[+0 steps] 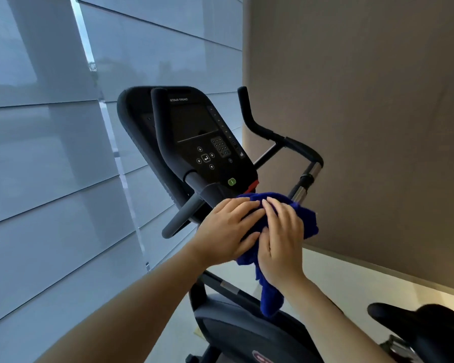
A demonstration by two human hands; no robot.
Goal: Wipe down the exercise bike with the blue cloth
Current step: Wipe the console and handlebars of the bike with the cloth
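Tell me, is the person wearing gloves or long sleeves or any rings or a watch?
No. The left hand and the right hand are bare, with no gloves. Both forearms are uncovered right to the bottom edge of the picture, so no sleeve shows. There is no watch or bracelet on either wrist, and no rings on the fingers that can be seen. The fingernails look short and plain.

Both hands [257, 231] are hemmed at twelve o'clock by the console [194, 137], at ten by the left handlebar [165, 142], at two by the right handlebar [286, 140]. Open air lies at three, toward the brown wall [364, 113].
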